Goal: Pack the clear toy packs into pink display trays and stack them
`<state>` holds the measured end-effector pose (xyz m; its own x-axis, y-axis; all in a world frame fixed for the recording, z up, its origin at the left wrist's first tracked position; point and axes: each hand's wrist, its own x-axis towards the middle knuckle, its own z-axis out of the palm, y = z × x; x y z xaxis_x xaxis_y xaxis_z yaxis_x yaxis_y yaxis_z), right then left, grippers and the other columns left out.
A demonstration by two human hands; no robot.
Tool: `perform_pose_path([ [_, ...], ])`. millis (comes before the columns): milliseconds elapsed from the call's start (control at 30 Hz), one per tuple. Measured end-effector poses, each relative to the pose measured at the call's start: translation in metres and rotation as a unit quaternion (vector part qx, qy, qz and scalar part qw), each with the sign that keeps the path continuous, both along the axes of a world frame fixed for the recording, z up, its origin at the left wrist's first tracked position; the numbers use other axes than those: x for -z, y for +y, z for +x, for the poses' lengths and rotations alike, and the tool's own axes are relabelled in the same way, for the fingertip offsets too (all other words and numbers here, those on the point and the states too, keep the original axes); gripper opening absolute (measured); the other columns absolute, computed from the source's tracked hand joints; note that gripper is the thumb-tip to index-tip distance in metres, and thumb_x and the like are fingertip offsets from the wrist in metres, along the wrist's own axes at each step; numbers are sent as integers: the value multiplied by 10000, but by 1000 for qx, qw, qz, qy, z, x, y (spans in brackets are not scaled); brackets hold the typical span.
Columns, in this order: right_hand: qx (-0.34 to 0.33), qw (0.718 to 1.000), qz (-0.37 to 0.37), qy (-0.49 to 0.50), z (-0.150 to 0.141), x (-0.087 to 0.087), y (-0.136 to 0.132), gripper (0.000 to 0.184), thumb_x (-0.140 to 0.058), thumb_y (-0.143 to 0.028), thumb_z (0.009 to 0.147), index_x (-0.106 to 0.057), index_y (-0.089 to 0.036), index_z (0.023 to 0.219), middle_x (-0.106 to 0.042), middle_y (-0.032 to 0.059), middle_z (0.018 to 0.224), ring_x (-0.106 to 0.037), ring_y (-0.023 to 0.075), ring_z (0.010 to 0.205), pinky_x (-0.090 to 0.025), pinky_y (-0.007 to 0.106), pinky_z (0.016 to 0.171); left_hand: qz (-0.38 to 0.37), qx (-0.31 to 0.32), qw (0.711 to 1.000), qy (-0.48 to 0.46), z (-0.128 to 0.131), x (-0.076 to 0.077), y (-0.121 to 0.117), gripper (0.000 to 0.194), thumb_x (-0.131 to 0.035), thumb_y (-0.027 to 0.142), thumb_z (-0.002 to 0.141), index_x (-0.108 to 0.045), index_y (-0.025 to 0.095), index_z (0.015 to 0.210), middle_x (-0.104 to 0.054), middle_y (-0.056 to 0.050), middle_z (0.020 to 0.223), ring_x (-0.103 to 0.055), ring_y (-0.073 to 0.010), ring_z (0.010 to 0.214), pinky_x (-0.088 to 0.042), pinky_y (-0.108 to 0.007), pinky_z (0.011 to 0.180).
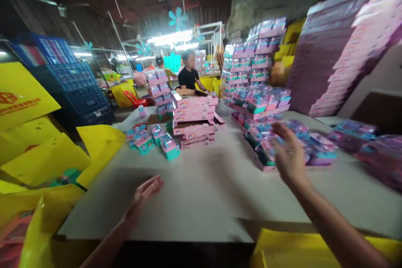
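Observation:
My left hand (145, 194) hovers low over the bare grey tabletop (201, 192), fingers stretched out together and holding nothing. My right hand (289, 155) is raised and blurred by motion, reaching toward a low pile of pink and teal toy packs (301, 146); its fingers look spread with nothing in them. A stack of flat pink boxes (194, 119) stands mid-table. A few loose teal and pink toys (157, 138) lie to its left.
Yellow bags (47, 159) crowd the left side and front edge. Blue crates (69, 79) are stacked at the back left. Tall stacks of pink packs (254, 58) and a purple pile (342, 46) rise at the right. A person in black (189, 77) sits at a far table.

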<state>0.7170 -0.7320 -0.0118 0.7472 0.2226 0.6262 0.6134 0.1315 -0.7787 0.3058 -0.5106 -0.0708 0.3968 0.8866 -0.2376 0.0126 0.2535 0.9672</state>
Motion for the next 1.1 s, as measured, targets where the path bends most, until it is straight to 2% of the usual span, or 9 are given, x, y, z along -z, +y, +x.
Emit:
perform_pose_path([
  [100,-95,964,-61,-239,-47,-41,71,408,-556,-270,985,-660,-294,1378,-678,138,1356,-635,311,1292,-520,558,1115,9,1,1000,-9,-17,0,-1,701,-999,578,484,-844,166,1030,-818,-191,1099,-735,-436,1201,-495,-581,1189],
  [200,-145,907,-159,-362,-75,-72,156,542,-509,-146,983,-585,-256,1509,-623,172,1466,-568,327,1380,-484,594,1156,9,8,1000,-29,-20,3,3,709,-1003,590,456,-852,169,1007,-822,-188,1073,-743,-432,1185,-532,-556,1159],
  [367,-70,860,-368,-346,-74,-102,271,952,-757,-215,861,-304,-199,1698,-217,237,1760,-91,485,1633,-203,829,1189,16,12,997,-77,-29,22,22,679,-974,668,493,-864,219,991,-829,-156,1071,-756,-422,1158,-578,-548,1113],
  [467,-81,850,-416,-312,-56,-117,301,980,-878,-337,772,-436,-188,1634,-423,263,1656,-299,504,1553,-277,782,1165,15,-23,995,-98,-44,41,37,663,-947,713,516,-865,262,995,-832,-133,1079,-752,-424,1167,-585,-561,1102],
  [567,-89,848,-413,-321,-41,-133,310,566,-864,-244,774,-714,-173,1316,-737,201,1269,-594,405,1290,-423,590,1113,24,-72,991,-113,-55,57,52,640,-927,729,549,-865,279,999,-835,-124,1064,-757,-414,1159,-570,-556,1120],
  [667,-80,853,-387,-342,-39,-147,304,164,-704,-151,893,-749,-148,1051,-762,170,1078,-668,324,1096,-469,467,1019,4,-51,992,-115,-53,56,63,626,-954,686,516,-866,267,973,-832,-136,1081,-743,-419,1190,-572,-532,1120],
  [800,-83,852,-341,-389,-66,-147,264,200,-506,-110,991,-695,-151,1046,-716,158,1089,-628,291,1082,-445,455,1009,6,-9,993,-119,-34,20,70,601,-975,611,510,-860,241,970,-831,-141,1087,-740,-423,1196,-584,-520,1109],
  [1000,-134,778,-282,-545,-135,-88,170,348,-345,-86,1053,-658,-235,1081,-644,71,961,-546,253,954,-308,570,1193,-7,33,967,-252,23,-52,78,555,-858,472,781,-760,177,1241,-760,-191,1292,-681,-393,1308,-510,-570,1165],
  [1100,-162,779,-277,-538,-139,-70,160,339,-323,-121,1070,-639,-232,1021,-614,56,906,-518,246,906,-302,582,1199,72,14,968,-240,63,-71,80,408,-818,252,835,-745,203,1233,-658,-165,1465,-523,-382,1485,-413,-554,1246],
])
